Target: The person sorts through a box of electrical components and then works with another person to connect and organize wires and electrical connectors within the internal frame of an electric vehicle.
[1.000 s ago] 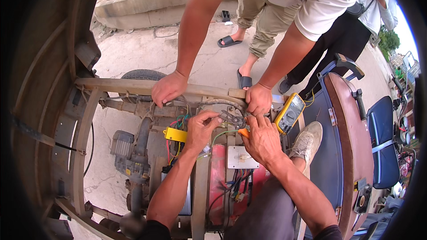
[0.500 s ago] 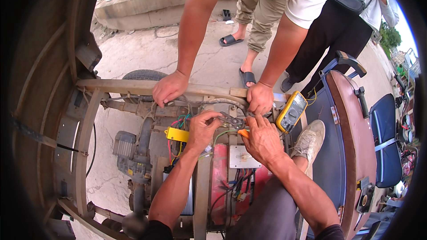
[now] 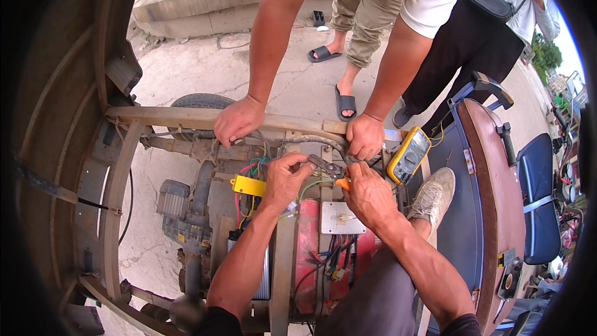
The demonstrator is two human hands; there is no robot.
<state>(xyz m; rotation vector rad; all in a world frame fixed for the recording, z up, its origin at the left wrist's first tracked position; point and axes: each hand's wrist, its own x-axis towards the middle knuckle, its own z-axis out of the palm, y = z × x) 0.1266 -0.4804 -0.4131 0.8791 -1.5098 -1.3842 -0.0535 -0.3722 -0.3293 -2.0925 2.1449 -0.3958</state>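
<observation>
My right hand is closed around pliers with orange handles, their dark jaws pointing left toward my other hand. Thumb and fingers of my left hand are pinched together right beside those jaws; what lies between them is too small to make out. Just below runs a green wire, curving toward the pliers. A yellow box with coloured wires sits left of my left wrist. Below my hands a white plate lies on a red case, with a wire bundle beneath it.
Across the metal frame a person leans in, one hand on the bar, the other near the pliers. A yellow multimeter rests at the right, above my shoe. A brown seat and a motor flank the work.
My hands stay almost in place, with the pliers shifting very slightly. The whole view has moved a little; the other person's hands remain where they were.
</observation>
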